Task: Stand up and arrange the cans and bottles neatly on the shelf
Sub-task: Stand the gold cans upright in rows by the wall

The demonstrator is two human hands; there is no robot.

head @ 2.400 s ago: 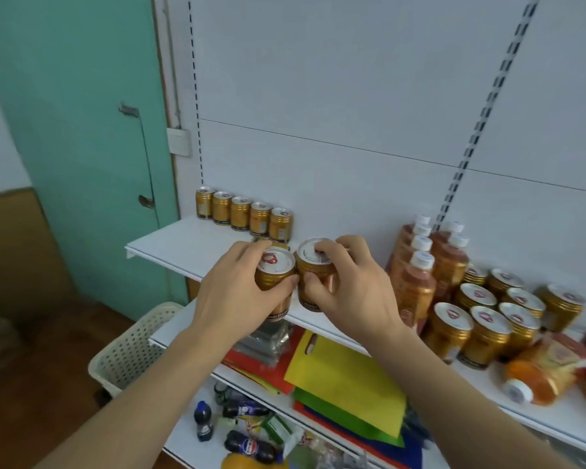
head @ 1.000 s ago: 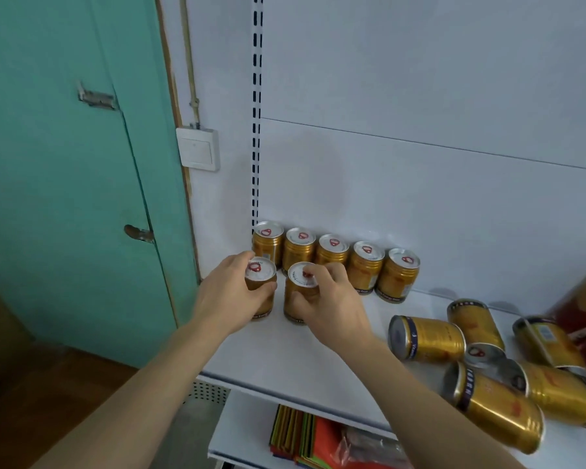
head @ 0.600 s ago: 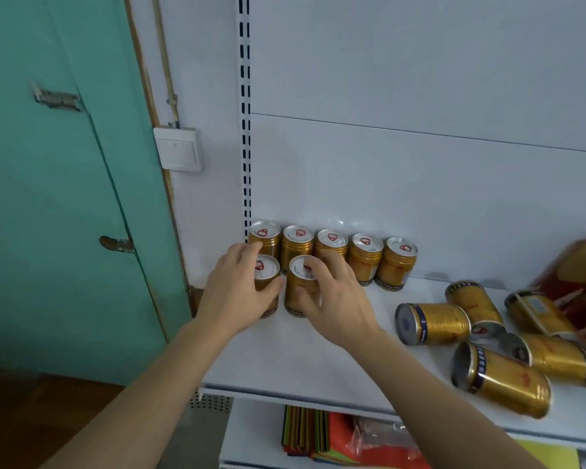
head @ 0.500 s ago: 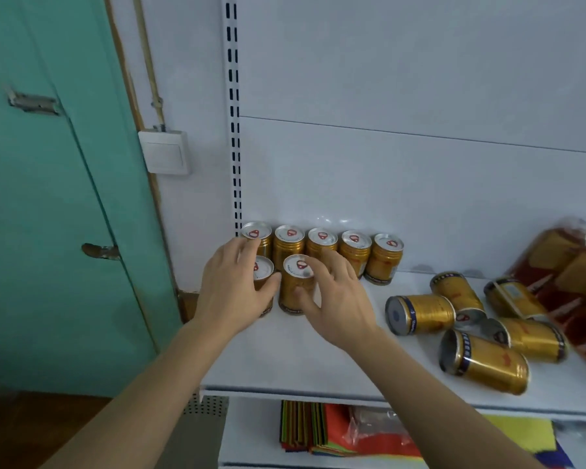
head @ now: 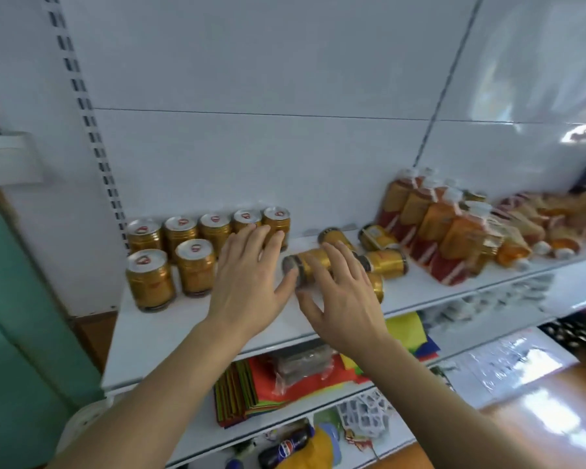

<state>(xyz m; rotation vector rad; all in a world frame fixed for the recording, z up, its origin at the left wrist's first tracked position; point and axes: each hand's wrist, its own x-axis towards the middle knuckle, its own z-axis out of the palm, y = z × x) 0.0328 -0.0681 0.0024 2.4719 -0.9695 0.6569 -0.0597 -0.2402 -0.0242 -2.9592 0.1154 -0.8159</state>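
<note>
Gold cans stand upright at the left of the white shelf (head: 170,333): a back row (head: 214,230) against the wall and two front cans (head: 149,279) (head: 196,265). Several gold cans lie on their sides mid-shelf, the nearest lying can (head: 307,267) between my hands. My left hand (head: 251,279) hovers open just left of it, thumb near its end. My right hand (head: 342,296) is open above and in front of the lying cans, covering part of them. Orange bottles (head: 430,221) stand in rows to the right.
More orange bottles (head: 535,231) lie tipped at the shelf's far right. Lower shelves hold coloured paper sheets (head: 268,387), a wrapped packet and dark soda bottles (head: 285,448). A teal door (head: 11,333) is at left, with a wall switch box (head: 7,157) above.
Both hands let go of the two front cans, which stand beside the back row, and moved right to the lying cans. The view swung right.
</note>
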